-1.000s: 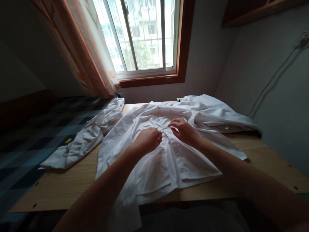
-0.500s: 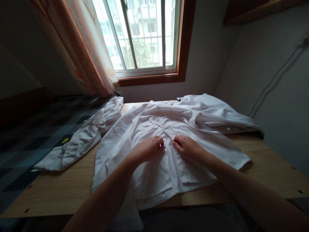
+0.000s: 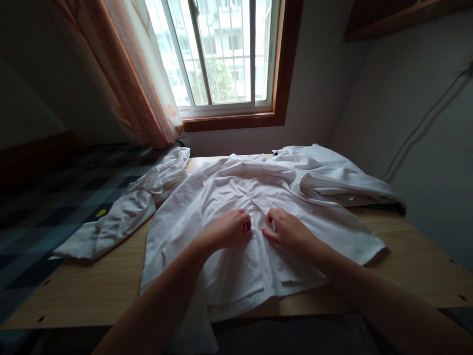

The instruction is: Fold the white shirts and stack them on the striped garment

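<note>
Fingers are curled inward on both hands, but whether any fabric is pinched by the left hand (image 3: pixel 232 228) or the right hand (image 3: pixel 288 229) cannot be told. On the right hand, a small gap is left between the thumb and the bent fingers, with white showing through it; on the left hand, the thumb side is partly shaded. Both forearms are angled inward from the lower corners of the view, and the hands are held low over the shirt (image 3: pixel 236 281), near each other, with the front seam between them. The white shirt is spread beneath and around both hands on the table (image 3: pixel 406 251); its collar end is laid toward the window (image 3: pixel 229 59), and its hem is brought to the near edge, where one part is hung over. Wrinkles are gathered beyond the hands. To the left, a crumpled white cloth (image 3: pixel 123 222) is laid partly on the table, beside the checked cover (image 3: pixel 70 197), on which a yellow mark (image 3: pixel 100 213) is seen. To the right, a white bundle (image 3: pixel 332 170) with a dark edge is rested by the wall.
</note>
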